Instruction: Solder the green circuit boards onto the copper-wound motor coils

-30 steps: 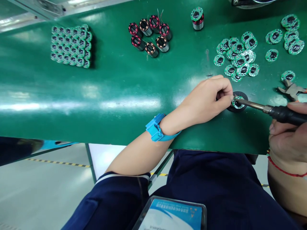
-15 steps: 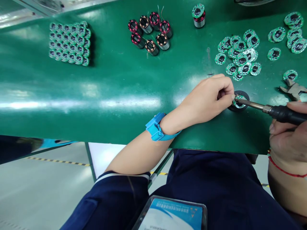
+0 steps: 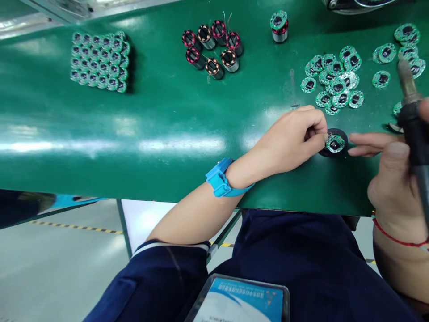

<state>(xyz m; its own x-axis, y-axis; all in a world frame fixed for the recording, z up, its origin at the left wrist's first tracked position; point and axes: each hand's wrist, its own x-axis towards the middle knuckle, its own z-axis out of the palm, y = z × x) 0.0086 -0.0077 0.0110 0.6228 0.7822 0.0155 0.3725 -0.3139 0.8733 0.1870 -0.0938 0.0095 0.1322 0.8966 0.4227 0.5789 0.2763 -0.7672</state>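
On the table (image 3: 161, 112), left to right: stacked circuit boards (image 3: 99, 62), coils (image 3: 214, 70), loose boards (image 3: 336, 86); before the last, one board (image 3: 335, 143) on a holder (image 3: 341, 133), between left hand (image 3: 298, 136) and right hand (image 3: 395, 183).

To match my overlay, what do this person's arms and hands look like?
Left hand and right hand are gloveless. The left wears a chunky blue wristband, the right a thin red bracelet. The left sleeve is navy with a whitish hem stripe.
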